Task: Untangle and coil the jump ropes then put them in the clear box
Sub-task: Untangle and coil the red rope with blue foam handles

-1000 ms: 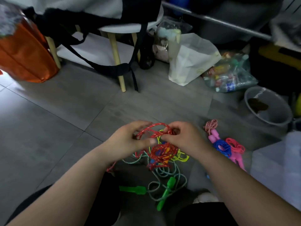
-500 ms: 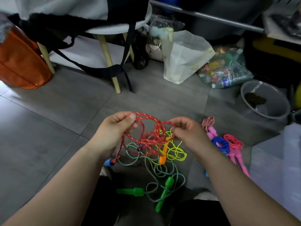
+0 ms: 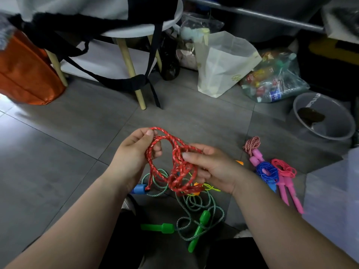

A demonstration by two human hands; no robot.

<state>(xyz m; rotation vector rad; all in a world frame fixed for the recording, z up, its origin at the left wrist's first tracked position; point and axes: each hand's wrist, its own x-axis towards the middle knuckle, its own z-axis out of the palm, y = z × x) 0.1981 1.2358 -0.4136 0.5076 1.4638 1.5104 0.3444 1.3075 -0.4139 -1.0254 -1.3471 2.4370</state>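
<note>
Nearest, between the person's knees, a green-handled rope (image 3: 194, 216) lies in loose loops on the grey tiled floor (image 3: 58, 152), its two green handles apart from each other; just beyond it a thin yellow rope (image 3: 211, 188) shows beneath the hands. Above these, both hands lift the red speckled rope (image 3: 178, 171) clear of the floor: the left hand (image 3: 134, 154) pinches an upper loop between thumb and forefinger, with further strands passing through its curled fingers; the right hand (image 3: 211, 167) grasps the bunched middle of the tangle, thumb laid across the strands. A blue handle (image 3: 138, 189) hangs from the cord under the left wrist. To the right, on the floor, lie coiled ropes: a blue coil (image 3: 267, 172) touching a pink coil (image 3: 283, 168), long pink handles trailing towards the viewer; a red-and-white bundle (image 3: 252, 144) just behind. A translucent box (image 3: 334, 200) occupies the right edge, no rope visible in it. Farther off: a grey basin (image 3: 324, 117); a white paper bag (image 3: 223, 63); a clear bag of bottles (image 3: 275, 80); a wooden-legged stool (image 3: 128, 61) draped with black straps; an orange bag (image 3: 25, 74).
</note>
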